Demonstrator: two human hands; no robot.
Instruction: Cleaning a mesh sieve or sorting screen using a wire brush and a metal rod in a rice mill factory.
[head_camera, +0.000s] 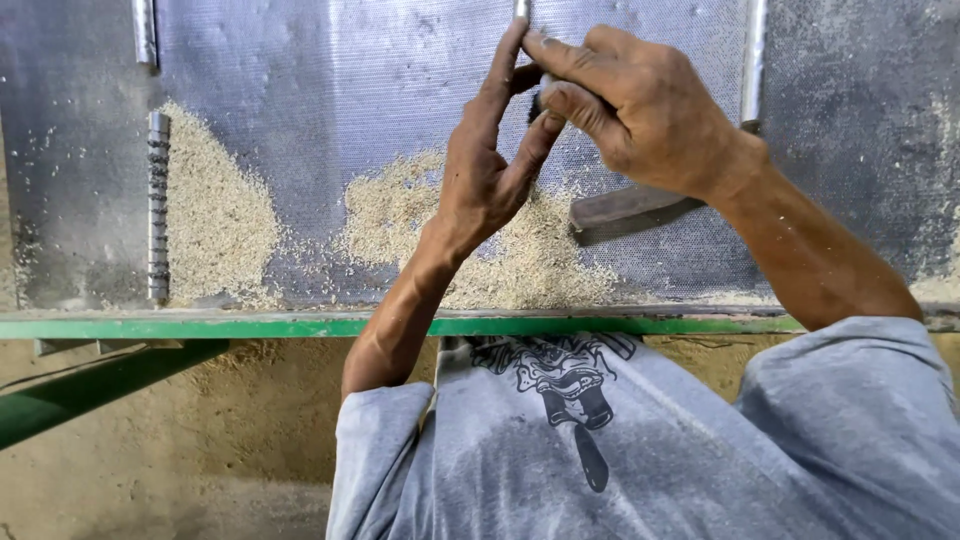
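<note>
Both my hands are raised over a perforated metal sieve tray (300, 80). My left hand (490, 160) has its fingers stretched upward, fingertips meeting my right hand. My right hand (630, 100) curls its fingers around a small dark object (535, 105) pinched between the two hands; what it is I cannot tell. Heaps of pale husk or grain (510, 250) lie on the tray just below my hands, and another heap (215, 215) lies at the left.
A green metal frame edge (200, 326) runs along the tray's near side, with a green brace (90, 385) below left. A threaded rod (158, 200) stands at the left, thin metal rods (753, 60) at the top. A dark flat bar (625, 210) rests on the mesh. Dusty floor lies below.
</note>
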